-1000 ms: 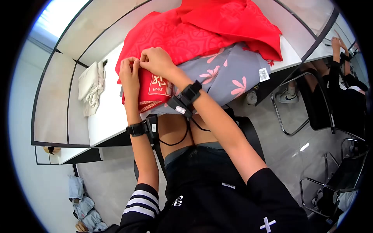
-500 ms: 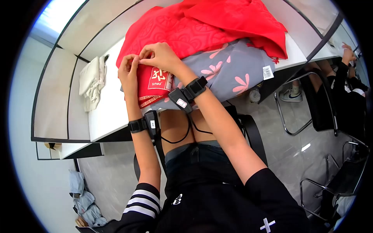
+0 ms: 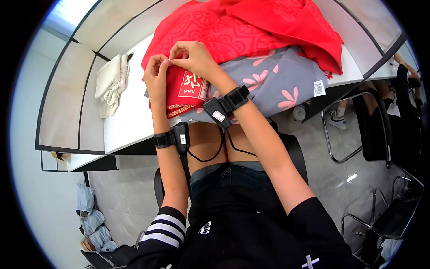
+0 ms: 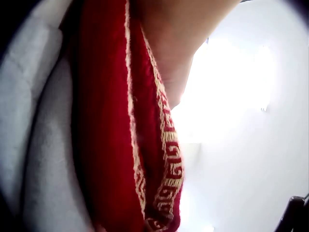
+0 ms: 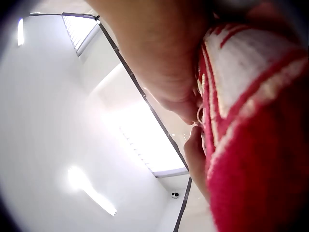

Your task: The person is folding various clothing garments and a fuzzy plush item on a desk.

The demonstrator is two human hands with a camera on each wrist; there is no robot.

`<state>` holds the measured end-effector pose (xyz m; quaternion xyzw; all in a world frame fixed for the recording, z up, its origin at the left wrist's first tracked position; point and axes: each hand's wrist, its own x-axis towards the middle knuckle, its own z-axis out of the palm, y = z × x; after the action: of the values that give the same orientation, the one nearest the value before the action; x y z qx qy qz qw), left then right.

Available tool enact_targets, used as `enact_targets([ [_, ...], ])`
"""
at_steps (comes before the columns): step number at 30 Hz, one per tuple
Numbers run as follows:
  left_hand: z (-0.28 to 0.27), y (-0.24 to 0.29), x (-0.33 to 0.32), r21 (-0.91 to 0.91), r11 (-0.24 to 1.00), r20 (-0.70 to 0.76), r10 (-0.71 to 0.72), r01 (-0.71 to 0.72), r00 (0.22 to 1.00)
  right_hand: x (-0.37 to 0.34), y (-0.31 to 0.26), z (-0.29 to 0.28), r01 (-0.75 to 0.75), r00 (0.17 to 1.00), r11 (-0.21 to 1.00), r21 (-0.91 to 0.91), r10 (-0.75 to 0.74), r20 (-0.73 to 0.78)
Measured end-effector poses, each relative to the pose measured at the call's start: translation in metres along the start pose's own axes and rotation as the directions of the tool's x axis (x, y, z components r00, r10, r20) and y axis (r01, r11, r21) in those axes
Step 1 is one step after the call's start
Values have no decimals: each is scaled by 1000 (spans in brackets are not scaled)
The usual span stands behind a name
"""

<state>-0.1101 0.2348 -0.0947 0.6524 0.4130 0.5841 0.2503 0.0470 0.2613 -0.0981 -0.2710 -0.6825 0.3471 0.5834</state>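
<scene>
My left hand [image 3: 156, 80] and right hand [image 3: 195, 58] meet fingertip to fingertip above a folded red towel [image 3: 174, 96]. Thumb and forefinger of each pinch together at one spot; I cannot tell what small thing is between them. The towel has a pale square label and a gold key-pattern border [image 4: 170, 159]. It lies on a grey cushion-like cloth with pink flowers [image 3: 291, 71], near the front edge. Behind the hands spreads a large embossed red cloth [image 3: 251, 31]. In the right wrist view, fingers [image 5: 194, 145] show close beside the towel's white-and-red patterned part [image 5: 248, 55].
A folded cream cloth [image 3: 109, 83] lies at the left of the white desk [image 3: 127, 125]. Partition panels [image 3: 60, 96] enclose the desk. A black chair [image 3: 371, 121] and another seated person are to the right; a clear bottle [image 3: 299, 113] stands below the desk.
The head view has shifted, so desk and cloths sit slightly further right and higher. Both hands stay together at the same place over the towel, their fingertips still meeting.
</scene>
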Motion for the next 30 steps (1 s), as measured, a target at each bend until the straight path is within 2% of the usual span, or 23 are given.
enact_targets([
  [6, -1, -2, 1, 25, 1000, -17, -14, 14, 1000, 0, -1, 0, 36, 999, 999, -38, -37, -31],
  [8, 0, -1, 1, 23, 1000, -22, -10, 10, 1000, 0, 0, 0, -2, 1000, 1000, 9, 3, -30],
  [15, -4, 0, -1, 4, 1000, 8, -28, 28, 1000, -2, -2, 0, -6, 999, 1000, -5, 6, -54],
  [17, -5, -1, -1, -8, 1000, 22, -19, 19, 1000, -1, -1, 0, 18, 999, 994, -107, -24, -48],
  [23, 0, 1, -3, -13, 999, 6, 35, -35, 999, -3, -1, 1, -4, 998, 998, -66, 0, -59],
  [30, 3, 2, -3, 3, 1000, 15, 22, -22, 1000, -3, -5, -1, -44, 998, 996, -73, 41, -40],
])
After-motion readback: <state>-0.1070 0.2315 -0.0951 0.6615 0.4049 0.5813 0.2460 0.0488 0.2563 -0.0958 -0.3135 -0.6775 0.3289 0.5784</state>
